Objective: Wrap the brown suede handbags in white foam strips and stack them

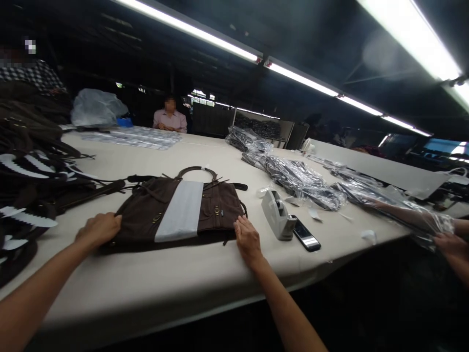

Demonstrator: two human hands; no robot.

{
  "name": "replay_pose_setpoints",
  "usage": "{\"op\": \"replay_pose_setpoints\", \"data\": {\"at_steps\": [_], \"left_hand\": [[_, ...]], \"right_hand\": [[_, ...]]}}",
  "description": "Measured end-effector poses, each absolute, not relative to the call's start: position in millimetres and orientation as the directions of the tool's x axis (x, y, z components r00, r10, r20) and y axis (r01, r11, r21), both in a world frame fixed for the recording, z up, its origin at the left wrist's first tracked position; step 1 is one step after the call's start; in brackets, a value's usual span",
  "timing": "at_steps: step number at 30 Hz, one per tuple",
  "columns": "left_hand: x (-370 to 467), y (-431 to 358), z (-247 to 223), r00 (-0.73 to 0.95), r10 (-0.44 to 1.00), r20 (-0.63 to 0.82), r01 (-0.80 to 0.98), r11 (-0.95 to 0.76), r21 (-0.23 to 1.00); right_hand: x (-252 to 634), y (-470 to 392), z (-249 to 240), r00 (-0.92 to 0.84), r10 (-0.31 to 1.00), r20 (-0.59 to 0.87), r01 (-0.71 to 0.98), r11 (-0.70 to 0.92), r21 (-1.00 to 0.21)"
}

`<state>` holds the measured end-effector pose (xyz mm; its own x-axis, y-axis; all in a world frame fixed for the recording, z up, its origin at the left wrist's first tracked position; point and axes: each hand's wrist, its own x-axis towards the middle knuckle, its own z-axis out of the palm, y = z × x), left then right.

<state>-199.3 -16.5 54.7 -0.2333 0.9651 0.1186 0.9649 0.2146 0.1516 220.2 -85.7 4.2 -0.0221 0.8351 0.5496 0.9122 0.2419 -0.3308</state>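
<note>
Head view. Pale table (208,264) runs under the brown bag (141,210) and well beyond it. Dark brown pile (22,127), with toothed white strips, to the left of the bag. Clear-wrapped dark packages (293,176) to the right of the bag and beyond it.

Bag itself lies flat near the table's front edge, handle arching away from the wearer. Person in a pale pink shirt (170,120) beyond the bag, across the table. Crumpled clear plastic (97,107) beyond the bag, off to its left.

Pale band (181,210) crosses the bag's middle. Left hand (99,229) touches the bag's left end, fingers close together; cannot tell if they pinch it. Right hand (249,239) touches its right end, fingers bent, spread narrow; firmness of hold cannot be told. Another person's hand (452,247) far right of the bag, at clear plastic.

Grey tape dispenser (278,215) just right of the bag and right hand; black phone (307,234) beside the dispenser.
</note>
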Motion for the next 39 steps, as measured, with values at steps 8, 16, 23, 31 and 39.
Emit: {"op": "replay_pose_setpoints", "data": {"at_steps": [8,16,23,31,39], "left_hand": [[-192,-36,55,-0.392,0.919,0.035,0.875,0.361,0.321],[-198,-43,46,-0.511,0.854,0.097,0.755,0.392,0.525],[-187,-10,34,-0.511,0.841,0.176,0.754,0.34,0.562],[-165,50,54,-0.167,0.934,0.316,0.985,0.143,0.1],[-168,107,69,-0.372,0.927,0.056,0.866,0.324,0.382]], "right_hand": [[195,-64,20,0.214,0.776,0.593,0.91,0.062,-0.41],[177,-90,1,-0.351,0.781,0.517,0.892,0.447,-0.069],[169,-55,7,-0.351,0.834,0.425,0.92,0.391,-0.007],[164,-30,1,-0.282,0.84,0.463,0.937,0.345,-0.056],[167,-29,-3,-0.27,0.839,0.472,0.928,0.357,-0.104]]}}
